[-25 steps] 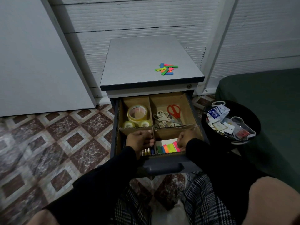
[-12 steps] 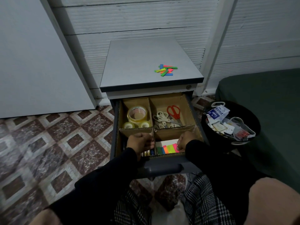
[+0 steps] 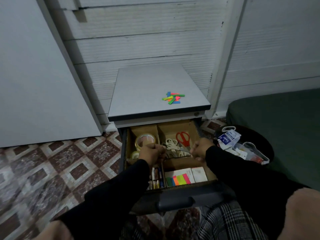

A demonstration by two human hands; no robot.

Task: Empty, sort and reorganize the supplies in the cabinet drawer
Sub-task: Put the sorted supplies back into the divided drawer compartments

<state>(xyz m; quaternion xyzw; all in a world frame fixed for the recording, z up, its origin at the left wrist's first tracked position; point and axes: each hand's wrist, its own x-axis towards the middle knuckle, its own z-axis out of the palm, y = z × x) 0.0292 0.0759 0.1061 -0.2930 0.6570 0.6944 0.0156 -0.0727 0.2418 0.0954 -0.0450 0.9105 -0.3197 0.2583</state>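
Observation:
The cabinet drawer [image 3: 174, 187] is pulled out, split by cardboard dividers [image 3: 183, 161] into four compartments. Tape rolls [image 3: 144, 140] lie back left, red scissors [image 3: 182, 138] and white scissors [image 3: 170, 144] back right. Batteries [image 3: 156, 177] fill the front left, a sticky-note pad with coloured flags [image 3: 178, 179] the front right. My left hand [image 3: 151, 153] hovers over the middle divider with fingers curled, beside the white scissors. My right hand [image 3: 200, 149] is curled at the right wall, near the scissor blades. I see nothing clearly held in either.
Loose coloured flags [image 3: 173, 97] lie on the grey cabinet top [image 3: 147, 84]. A black bin [image 3: 265, 144] with packaging and scraps stands right of the drawer, against a dark green cushion [image 3: 285, 127]. Patterned floor tiles spread to the left.
Both hands have moved back from the front compartments to the middle divider, uncovering the batteries and sticky notes. The camera has tilted upward.

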